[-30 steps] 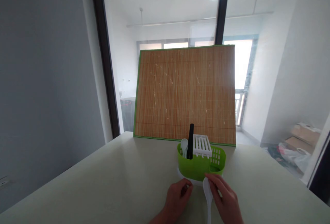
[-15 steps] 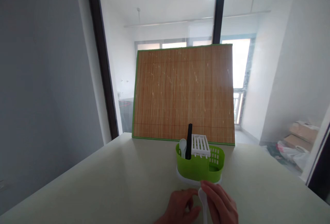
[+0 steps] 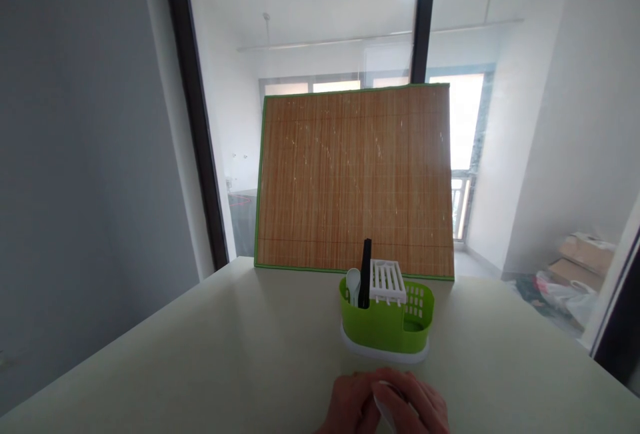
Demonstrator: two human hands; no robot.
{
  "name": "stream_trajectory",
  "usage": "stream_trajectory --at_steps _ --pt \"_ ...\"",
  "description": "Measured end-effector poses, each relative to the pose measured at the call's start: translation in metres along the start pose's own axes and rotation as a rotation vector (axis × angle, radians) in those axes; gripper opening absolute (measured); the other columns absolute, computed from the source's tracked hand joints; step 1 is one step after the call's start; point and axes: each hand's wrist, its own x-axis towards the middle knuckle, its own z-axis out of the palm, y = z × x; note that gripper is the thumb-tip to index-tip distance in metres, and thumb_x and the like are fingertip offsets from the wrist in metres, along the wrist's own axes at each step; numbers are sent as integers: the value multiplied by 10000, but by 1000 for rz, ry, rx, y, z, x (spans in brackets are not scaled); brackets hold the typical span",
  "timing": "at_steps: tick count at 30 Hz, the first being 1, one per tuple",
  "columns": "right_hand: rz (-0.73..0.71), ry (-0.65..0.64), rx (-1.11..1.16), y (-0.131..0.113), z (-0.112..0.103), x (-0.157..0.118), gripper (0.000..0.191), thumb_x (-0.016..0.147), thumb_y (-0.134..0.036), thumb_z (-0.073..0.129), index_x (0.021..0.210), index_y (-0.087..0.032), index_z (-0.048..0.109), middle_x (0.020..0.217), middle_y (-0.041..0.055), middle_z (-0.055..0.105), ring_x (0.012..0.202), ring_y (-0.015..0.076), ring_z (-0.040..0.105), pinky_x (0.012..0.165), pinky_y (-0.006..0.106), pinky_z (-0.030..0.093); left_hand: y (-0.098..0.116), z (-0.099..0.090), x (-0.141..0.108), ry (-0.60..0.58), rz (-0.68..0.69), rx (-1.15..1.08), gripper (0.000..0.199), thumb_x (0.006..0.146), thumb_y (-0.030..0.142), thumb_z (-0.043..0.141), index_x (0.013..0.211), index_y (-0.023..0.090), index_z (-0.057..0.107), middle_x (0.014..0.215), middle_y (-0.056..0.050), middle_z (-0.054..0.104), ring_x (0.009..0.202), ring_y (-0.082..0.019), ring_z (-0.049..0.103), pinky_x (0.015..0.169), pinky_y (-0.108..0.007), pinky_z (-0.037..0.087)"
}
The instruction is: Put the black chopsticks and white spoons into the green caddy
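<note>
Bunching together, my curled left hand point(image 3: 349, 399) and right hand point(image 3: 423, 399) now hide most of the white plastic spoon point(image 3: 383, 405), nearer than the green plastic caddy point(image 3: 373, 327); right grips it, left's hold unclear.

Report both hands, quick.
Right hand: closed on the spoon.
Left hand: fingers curled, close against the right hand; whether it grips the spoon cannot be told.
</note>
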Motion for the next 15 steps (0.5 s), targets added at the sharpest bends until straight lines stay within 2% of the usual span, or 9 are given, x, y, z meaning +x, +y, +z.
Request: stream_trajectory --at_steps 2,4,7,11,15 --pt "10 21 17 4 -6 10 194 897 -280 502 1007 -272 662 837 37 717 676 169 681 582 228 539 8 -3 1 112 12 49 272 880 307 415 1048 238 617 697 -36 660 602 -143 588 620 -253 473" --pt "16 43 15 8 -9 15 212 901 -266 498 1042 -279 655 853 38 716 701 166 684 611 223 542 15 -4 5 157 10 73 270 861 292 458 1085 223 592 615 -9 626 512 -117 538 548 -217 446" --pt "15 49 14 10 -10 16 229 905 -282 487 1067 -285 649 865 41 716 712 172 687 624 229 547 24 -6 15 114 13 64 196 857 285 470 962 203 614 548 9 575 440 -91 459 455 -186 378" --pt "18 9 32 9 -9 12 249 893 -244 498 1108 -284 619 879 42 713 731 172 688 645 233 551 34 -15 25 102 -7 119 196 852 306 495 732 189 596 555 1 549 480 -91 456 478 -187 366" --pt "90 4 23 10 -10 8 275 873 -239 517 1141 -257 574 918 64 698 790 186 681 680 262 552 41 -32 33 149 -40 154 171 854 300 503 799 198 628 605 -1 578 522 -95 482 514 -187 381"
